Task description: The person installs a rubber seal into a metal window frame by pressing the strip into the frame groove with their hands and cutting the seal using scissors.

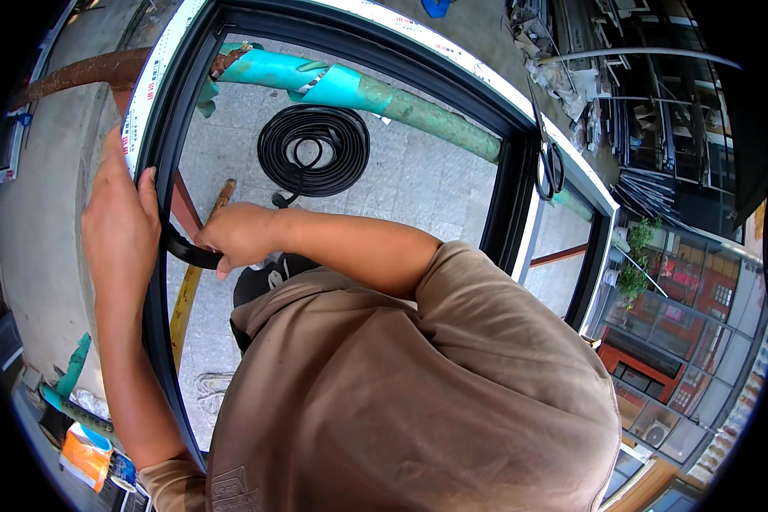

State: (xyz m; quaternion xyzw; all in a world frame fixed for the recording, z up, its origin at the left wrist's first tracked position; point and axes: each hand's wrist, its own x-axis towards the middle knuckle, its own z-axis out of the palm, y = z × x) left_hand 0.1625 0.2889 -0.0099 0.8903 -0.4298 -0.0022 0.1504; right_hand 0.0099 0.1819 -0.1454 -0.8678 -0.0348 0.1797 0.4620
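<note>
A black window frame (358, 32) with white protective film on its outer face lies across the view, the ground showing through its openings. My left hand (124, 218) grips the frame's left side, thumb on the black profile and fingers along the outer edge. Pinched in my right hand (241, 235) is the end section of a black rubber sealing strip (188, 250), which curves toward the frame's left side. The rest of a similar strip lies in a flat coil (271, 158) on the paving below; a link between the two cannot be seen.
Black-handled scissors (551, 166) rest at the frame's divider. Under the frame runs a pipe partly wrapped in teal film (439, 128), plus a yellow bar (183, 311). Stacked metal profiles (648, 192) and a green plant (636, 260) are at right; an orange-and-white package (85, 456) is at lower left.
</note>
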